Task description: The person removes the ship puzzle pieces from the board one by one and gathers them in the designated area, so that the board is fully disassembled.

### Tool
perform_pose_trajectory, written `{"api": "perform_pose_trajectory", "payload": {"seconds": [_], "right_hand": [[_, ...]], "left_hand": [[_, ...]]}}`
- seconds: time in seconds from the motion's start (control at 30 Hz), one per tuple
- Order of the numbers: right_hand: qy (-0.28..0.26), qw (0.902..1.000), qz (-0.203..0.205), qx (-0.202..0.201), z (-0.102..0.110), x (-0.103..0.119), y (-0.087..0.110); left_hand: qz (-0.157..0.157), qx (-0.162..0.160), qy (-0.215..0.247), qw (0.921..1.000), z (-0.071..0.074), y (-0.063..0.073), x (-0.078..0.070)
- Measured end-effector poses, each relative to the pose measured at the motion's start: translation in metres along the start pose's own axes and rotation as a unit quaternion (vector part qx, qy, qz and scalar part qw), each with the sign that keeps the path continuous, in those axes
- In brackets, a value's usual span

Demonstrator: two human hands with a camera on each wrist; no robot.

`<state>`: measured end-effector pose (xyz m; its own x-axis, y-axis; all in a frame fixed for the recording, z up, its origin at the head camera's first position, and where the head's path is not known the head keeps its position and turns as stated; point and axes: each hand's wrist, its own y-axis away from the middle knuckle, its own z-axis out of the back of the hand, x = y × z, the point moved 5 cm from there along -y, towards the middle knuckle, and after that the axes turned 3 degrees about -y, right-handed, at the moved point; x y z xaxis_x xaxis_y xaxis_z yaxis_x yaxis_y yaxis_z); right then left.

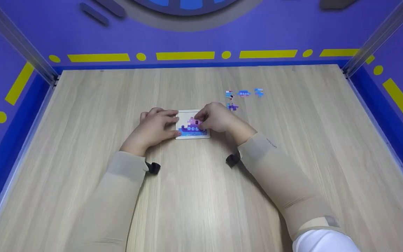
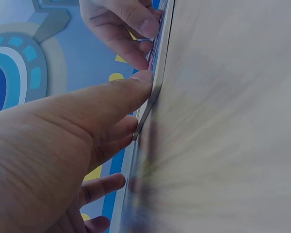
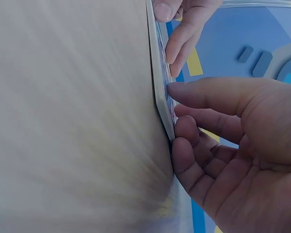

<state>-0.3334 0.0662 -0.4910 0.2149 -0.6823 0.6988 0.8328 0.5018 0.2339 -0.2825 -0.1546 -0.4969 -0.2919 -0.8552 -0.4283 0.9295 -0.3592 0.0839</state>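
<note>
A small puzzle board [image 1: 192, 138] with a pale raised rim lies flat on the table, partly filled with pieces that show a purple and pink ship [image 1: 187, 128] on blue water. My left hand [image 1: 151, 130] rests along the board's left side, thumb at the near corner and fingertips at the far part of the edge. From the right, my right hand [image 1: 219, 118] reaches over the board, thumb and index finger around a pink puzzle piece [image 1: 197, 122] in the picture. Its other fingers curl by the board's right edge [image 3: 161, 92], and they hide part of that side.
Several loose puzzle pieces [image 1: 244, 93] lie behind and to the right of the board, one purple piece [image 1: 232, 107] close to the right hand. Purple walls [image 1: 201, 40] with yellow marks stand around the wooden table [image 1: 187, 196]. A dark wrist camera [image 1: 233, 160] hangs at the right cuff.
</note>
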Motion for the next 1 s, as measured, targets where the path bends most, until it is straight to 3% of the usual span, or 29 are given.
{"api": "perform_pose_trajectory", "payload": {"seconds": [0.67, 1.0], "right_hand": [[-0.037, 0.9993, 0.009, 0.001, -0.0021, 0.0002, -0.0002], [-0.047, 0.9982, 0.029, -0.025, -0.0006, -0.0019, -0.0006]], "left_hand": [[0.004, 0.004, 0.008, 1.0000, 0.0003, 0.0020, 0.0001], [0.006, 0.008, 0.007, 0.9999, 0.0000, 0.0009, -0.0001]]}}
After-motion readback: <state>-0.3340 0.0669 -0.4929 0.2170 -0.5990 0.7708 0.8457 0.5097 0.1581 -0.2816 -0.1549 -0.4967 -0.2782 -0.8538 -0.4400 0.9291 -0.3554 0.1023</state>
